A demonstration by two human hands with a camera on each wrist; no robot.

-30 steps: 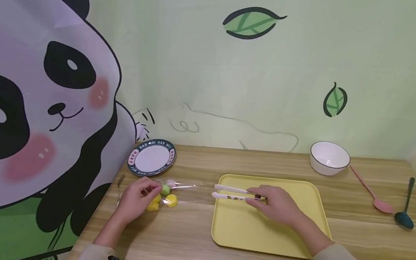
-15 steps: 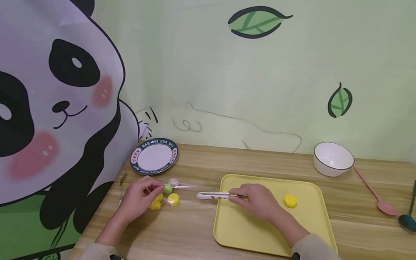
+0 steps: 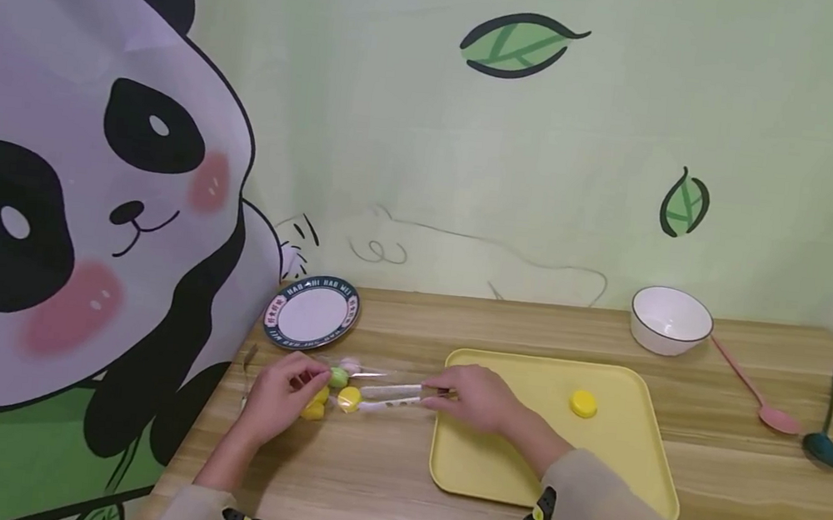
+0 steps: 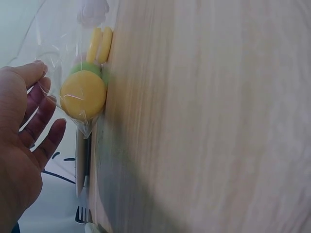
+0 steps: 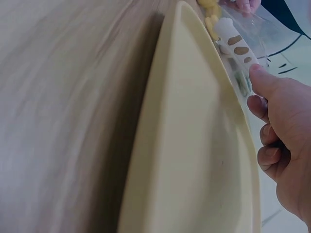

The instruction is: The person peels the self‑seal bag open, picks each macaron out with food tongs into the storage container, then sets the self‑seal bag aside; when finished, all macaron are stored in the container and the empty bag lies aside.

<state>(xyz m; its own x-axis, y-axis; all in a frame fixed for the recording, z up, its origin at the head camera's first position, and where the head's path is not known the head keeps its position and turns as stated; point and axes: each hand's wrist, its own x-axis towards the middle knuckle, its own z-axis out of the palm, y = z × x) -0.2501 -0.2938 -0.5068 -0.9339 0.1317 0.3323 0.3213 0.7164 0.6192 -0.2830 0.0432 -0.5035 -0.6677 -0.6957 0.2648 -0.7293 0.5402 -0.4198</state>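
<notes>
My left hand point(image 3: 283, 394) pinches the edge of a clear plastic bag point(image 4: 54, 51) between thumb and fingers. In and around the bag lie yellow round pieces point(image 3: 349, 399), a green one point(image 3: 338, 377) and a pale pink one point(image 3: 349, 365). My right hand point(image 3: 482, 400) grips white tongs point(image 3: 392, 392) with brown spots, over the left edge of the yellow tray point(image 3: 501, 477). The tongs' tips point left, parted, and the nearer one reaches the foremost yellow disc in the head view. Another yellow disc point(image 3: 583, 403) lies on the tray.
A dark-rimmed plate point(image 3: 313, 313) is behind my left hand, and a fork point(image 4: 82, 213) lies beside that hand. At the back right stand a white bowl point(image 3: 670, 322), a pink spoon point(image 3: 778, 420) and a dark green ladle point(image 3: 822, 450). A panda-printed backdrop point(image 3: 163, 227) borders the table's left.
My right hand has moved left with the tongs, uncovering the yellow disc on the tray. The tongs' tips came together, then parted again. My left hand has stayed at the bag.
</notes>
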